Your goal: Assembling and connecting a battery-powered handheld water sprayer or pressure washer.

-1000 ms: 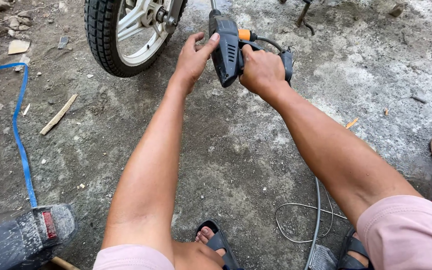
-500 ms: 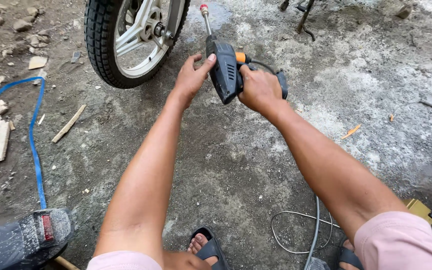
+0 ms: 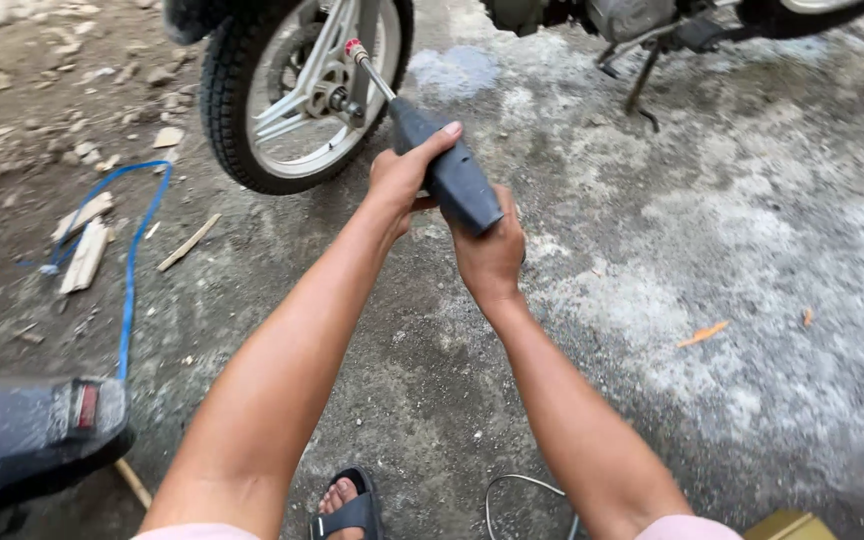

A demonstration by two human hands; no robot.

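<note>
Wet concrete ground (image 3: 752, 250), both hands gripping spray gun (image 3: 447, 170), nozzle seemingly toward wheel (image 3: 292, 90)

Matt dark plastic on the spray gun (image 3: 449, 172), thin shiny metal at its nozzle (image 3: 370, 68). Knobbly black rubber tyre (image 3: 224, 100) round bright metal spokes (image 3: 317, 75). Rough, patchy wet concrete ground (image 3: 752, 260), pale splintery wood scraps (image 3: 85, 255), smooth blue hose (image 3: 132, 270).

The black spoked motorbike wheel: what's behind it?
Through the black spoked motorbike wheel, silver spokes and hub show, with dirt ground beyond. The dark grey spray gun, held by left hand and right hand, points there. The tyre hides the rest.
</note>
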